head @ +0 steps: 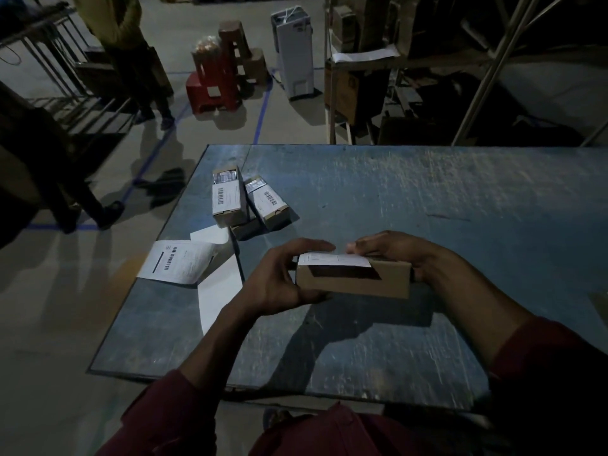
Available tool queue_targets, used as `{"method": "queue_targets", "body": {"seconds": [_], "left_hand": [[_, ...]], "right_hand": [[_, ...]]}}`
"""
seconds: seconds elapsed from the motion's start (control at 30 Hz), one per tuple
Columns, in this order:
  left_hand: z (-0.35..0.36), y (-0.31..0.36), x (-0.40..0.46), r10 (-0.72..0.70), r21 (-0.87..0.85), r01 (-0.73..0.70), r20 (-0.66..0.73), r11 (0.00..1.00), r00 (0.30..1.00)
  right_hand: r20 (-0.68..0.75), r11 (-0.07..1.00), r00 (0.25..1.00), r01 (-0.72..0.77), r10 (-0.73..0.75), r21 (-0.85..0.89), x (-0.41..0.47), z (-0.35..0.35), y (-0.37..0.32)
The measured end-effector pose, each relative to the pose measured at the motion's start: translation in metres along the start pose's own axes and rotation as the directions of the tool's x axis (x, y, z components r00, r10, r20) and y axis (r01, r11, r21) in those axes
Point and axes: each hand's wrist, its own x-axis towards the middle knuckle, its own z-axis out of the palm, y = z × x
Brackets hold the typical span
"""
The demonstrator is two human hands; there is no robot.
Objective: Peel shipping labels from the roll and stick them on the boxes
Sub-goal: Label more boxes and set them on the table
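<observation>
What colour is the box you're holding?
Plain brown cardboard box, with a white label on top; head view.

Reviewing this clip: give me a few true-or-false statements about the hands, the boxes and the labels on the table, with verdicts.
1. Both hands hold the small brown cardboard box above the scratched blue-grey table. True.
2. The white shipping label lies on the box's top face. True.
3. The left hand rests flat on the table. False: it grips the box's left end.
4. No other boxes carry labels. False: two labelled brown boxes lie at the far left.
5. The right hand holds the box's right end. True.
</observation>
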Motion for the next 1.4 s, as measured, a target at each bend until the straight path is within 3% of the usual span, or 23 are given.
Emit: {"method": "queue_targets", "body": {"seconds": [0.1, 0.13, 0.2, 0.27, 0.37, 0.47, 0.57, 0.87, 1.07, 1.17, 1.3, 1.4], "left_hand": [[0.001, -0.003, -0.002, -0.034, -0.041, 0.033, -0.015, 0.999, 0.999], [0.002, -0.003, -0.003, -0.051, -0.054, 0.050, -0.024, 0.997, 0.998], [0.003, -0.007, -0.004, -0.081, -0.069, 0.078, -0.046, 0.995, 0.996], [0.002, -0.011, -0.005, -0.133, -0.142, 0.123, -0.061, 0.982, 0.989], [0.003, -0.015, -0.007, -0.181, -0.251, 0.158, -0.074, 0.955, 0.981], [0.006, -0.018, -0.008, -0.203, -0.276, 0.173, -0.085, 0.946, 0.976], [0.007, -0.019, -0.007, -0.211, -0.312, 0.181, -0.064, 0.933, 0.975], [0.005, -0.023, -0.002, -0.083, -0.290, 0.063, -0.058, 0.955, 0.995], [0.001, -0.025, 0.000, -0.071, -0.248, 0.061, -0.032, 0.967, 0.997], [0.000, -0.027, -0.001, -0.119, -0.233, 0.105, -0.049, 0.967, 0.992], [0.005, -0.029, -0.001, -0.045, -0.082, 0.043, -0.031, 0.996, 0.998], [0.009, -0.032, 0.001, -0.027, -0.137, 0.022, -0.038, 0.990, 0.999]], "right_hand": [[-0.137, 0.958, 0.960, 0.218, -0.245, -0.189, -0.002, -0.004, -0.004], [-0.113, 0.937, 0.947, 0.273, -0.302, -0.218, -0.006, -0.006, -0.007], [0.069, 0.878, 0.931, 0.362, -0.359, -0.313, -0.018, -0.009, -0.009], [0.221, 0.768, 0.920, 0.393, -0.325, -0.506, -0.027, -0.006, -0.008], [0.233, 0.629, 0.899, 0.427, -0.370, -0.649, -0.025, -0.003, 0.002], [0.214, 0.586, 0.868, 0.466, -0.447, -0.663, -0.023, -0.005, 0.007], [0.189, 0.615, 0.858, 0.481, -0.478, -0.626, -0.025, -0.009, 0.008], [0.190, 0.673, 0.788, 0.603, -0.585, -0.429, -0.014, -0.018, 0.016], [0.269, 0.617, 0.829, 0.548, -0.490, -0.564, -0.012, -0.020, 0.006], [0.273, 0.642, 0.845, 0.529, -0.460, -0.554, -0.009, -0.022, 0.007], [0.278, 0.647, 0.830, 0.553, -0.483, -0.526, -0.003, -0.026, 0.014], [0.264, 0.679, 0.808, 0.587, -0.527, -0.441, 0.004, -0.030, 0.020]]}}
